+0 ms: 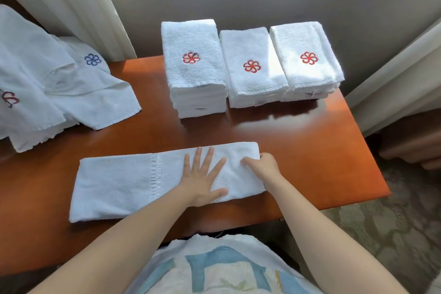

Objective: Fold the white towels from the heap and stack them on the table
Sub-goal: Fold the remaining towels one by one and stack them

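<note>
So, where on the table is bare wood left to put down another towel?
The widest bare patch of the table lies between the three stacks and the long towel. A smaller one is right of that towel, up to the table's edge. The left side is crowded by the heap, the back by the stacks.

white stacks (198, 93) bear red pinwheel logos (251, 66) (heap (35, 67): one blue).

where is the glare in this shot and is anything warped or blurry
Head view: sunlight blows out the right stack and part of the middle stack; the glossy table mirrors them faintly; the wide lens bows the table edges and the curtain; the heap at left looks soft.
</note>
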Demonstrator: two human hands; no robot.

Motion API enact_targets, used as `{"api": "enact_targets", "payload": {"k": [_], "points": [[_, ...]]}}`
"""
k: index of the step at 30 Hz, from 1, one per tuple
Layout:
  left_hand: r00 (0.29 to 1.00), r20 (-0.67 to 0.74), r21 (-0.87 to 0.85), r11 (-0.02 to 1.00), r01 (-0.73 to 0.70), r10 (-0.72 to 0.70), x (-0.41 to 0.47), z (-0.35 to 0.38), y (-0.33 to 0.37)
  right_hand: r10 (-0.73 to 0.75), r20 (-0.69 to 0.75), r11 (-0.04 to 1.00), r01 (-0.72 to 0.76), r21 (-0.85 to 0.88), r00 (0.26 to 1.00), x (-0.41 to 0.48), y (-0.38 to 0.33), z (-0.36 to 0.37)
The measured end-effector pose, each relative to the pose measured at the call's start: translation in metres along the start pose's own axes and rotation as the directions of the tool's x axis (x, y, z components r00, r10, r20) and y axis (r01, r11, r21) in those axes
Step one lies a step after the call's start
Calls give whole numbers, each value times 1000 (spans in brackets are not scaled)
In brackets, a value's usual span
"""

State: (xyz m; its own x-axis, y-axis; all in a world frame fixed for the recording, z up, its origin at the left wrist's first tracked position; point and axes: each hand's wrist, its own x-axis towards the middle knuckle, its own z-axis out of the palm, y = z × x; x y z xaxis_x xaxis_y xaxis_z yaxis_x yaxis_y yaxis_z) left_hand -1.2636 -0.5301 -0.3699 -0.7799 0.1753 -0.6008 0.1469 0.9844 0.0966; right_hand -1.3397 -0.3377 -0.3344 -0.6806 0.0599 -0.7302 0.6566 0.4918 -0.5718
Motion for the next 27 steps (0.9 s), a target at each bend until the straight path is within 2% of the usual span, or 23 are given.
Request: {"api": "enact_targets", "payload": {"k": [6, 9, 11, 13, 15, 16, 20, 27], "points": [[999, 9, -155, 987, -45, 47, 5, -1, -7, 34, 170, 956, -82, 280, 985, -7, -15, 0], [998, -64, -375, 927, -25, 1, 5, -8, -9, -62, 162, 950, 8, 312, 985, -12, -30, 7], [987, -130, -627, 779, -8, -94, 2, -21, -10, -163, 167, 948, 108, 299, 972, -16, -44, 16], [972, -128, -874, 486, -17, -195, -5, -41, -13, -236, 205, 940, 169, 297, 950, -22, -58, 29], [965, -71, -981, 193, -22, -252, -16, -59, -20, -292, 255, 931, 213, 296, 922, -28, -72, 46], [959, -53, -993, 117, -21, -278, -22, -67, -26, -316, 274, 926, 232, 297, 909, -31, -79, 55], [934, -41, -999, -4, -45, -355, -49, -76, -59, -357, 310, 909, 251, 332, 881, -45, -100, 93], [890, -38, -986, -130, -109, -455, -97, -61, -124, -379, 402, 911, 259, 322, 834, -79, -126, 167]]}}
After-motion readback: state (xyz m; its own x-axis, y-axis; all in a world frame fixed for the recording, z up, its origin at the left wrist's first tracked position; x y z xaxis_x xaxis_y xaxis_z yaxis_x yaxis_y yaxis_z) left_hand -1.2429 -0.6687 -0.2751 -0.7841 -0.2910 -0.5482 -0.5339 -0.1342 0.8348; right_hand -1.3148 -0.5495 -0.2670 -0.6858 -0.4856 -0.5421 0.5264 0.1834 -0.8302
